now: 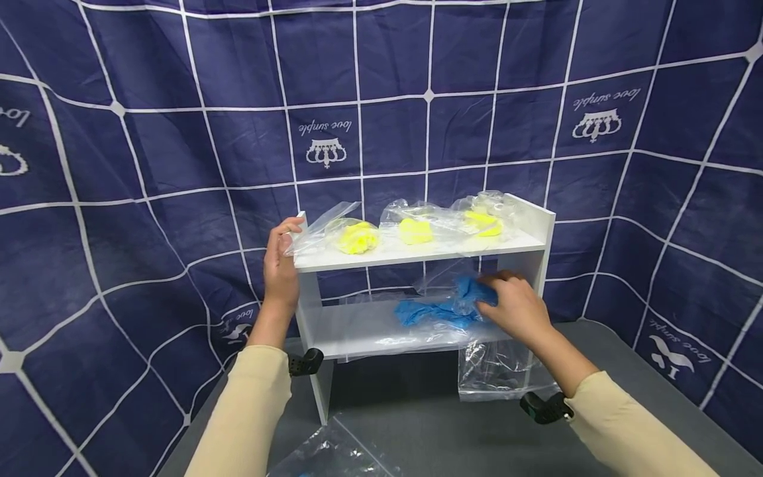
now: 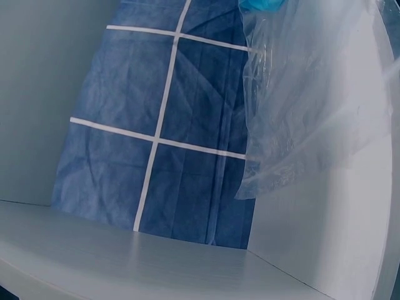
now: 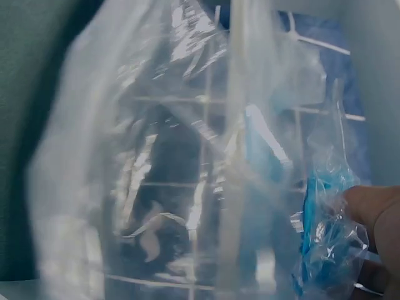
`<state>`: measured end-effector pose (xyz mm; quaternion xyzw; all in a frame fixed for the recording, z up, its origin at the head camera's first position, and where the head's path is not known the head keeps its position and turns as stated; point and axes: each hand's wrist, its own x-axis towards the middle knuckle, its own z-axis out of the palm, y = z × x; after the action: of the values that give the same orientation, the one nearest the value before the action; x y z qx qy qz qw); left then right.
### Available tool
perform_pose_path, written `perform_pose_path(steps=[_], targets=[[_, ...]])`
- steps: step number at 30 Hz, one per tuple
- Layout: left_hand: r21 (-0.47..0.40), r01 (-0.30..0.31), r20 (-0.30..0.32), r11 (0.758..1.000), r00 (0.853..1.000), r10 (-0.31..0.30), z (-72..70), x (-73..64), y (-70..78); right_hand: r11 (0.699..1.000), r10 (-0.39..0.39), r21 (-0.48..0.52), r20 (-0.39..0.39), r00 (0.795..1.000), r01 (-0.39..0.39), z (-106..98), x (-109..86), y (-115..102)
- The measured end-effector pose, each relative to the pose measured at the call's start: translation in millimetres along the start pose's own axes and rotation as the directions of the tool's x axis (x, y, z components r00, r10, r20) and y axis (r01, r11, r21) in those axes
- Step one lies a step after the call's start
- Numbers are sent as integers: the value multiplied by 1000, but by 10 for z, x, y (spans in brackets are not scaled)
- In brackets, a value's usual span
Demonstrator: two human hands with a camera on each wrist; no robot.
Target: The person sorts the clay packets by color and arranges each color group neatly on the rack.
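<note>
A white two-tier shelf [image 1: 381,260] stands in front of me. My left hand [image 1: 281,258] grips the upper end of its left side panel, fingers bent over the top edge. At the right of the lower tier, my right hand [image 1: 515,306] pinches a clear plastic bag [image 3: 331,231] with crumpled blue material inside, the thumb lying against the plastic. Just left of it, another clear bag with blue material [image 1: 426,313] lies on the lower tier. Along the top tier sit three clear bags with yellow lumps, one a yellow lump [image 1: 359,238] near my left hand.
A clear bag [image 1: 497,371] hangs below the lower tier at the right. Another clear zip bag [image 1: 340,450] lies on the dark grey table [image 1: 429,424] at the front. Behind the shelf hangs a navy curtain [image 1: 393,73] with white grid lines.
</note>
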<state>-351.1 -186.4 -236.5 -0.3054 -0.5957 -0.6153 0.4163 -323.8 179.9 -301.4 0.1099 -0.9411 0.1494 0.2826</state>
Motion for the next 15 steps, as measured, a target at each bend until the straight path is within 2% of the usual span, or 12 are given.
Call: perform_pose_path(steps=[2,6,10,15], targets=[[-8,4,2,1000,1000,-4,-19,8,-83,999,26,-21,15,1000,-26,49,-6,28],[-9,-5,-5,1000,1000,5,-47,17,-214,998,32,-53,36,999,-30,131,-20,55],[-8,-24,-15,1000,1000,24,-52,17,-238,998,33,-59,43,999,-30,178,-44,69],[-10,-16,-7,1000,1000,16,-60,22,-227,998,42,-55,53,998,-39,201,-69,72]])
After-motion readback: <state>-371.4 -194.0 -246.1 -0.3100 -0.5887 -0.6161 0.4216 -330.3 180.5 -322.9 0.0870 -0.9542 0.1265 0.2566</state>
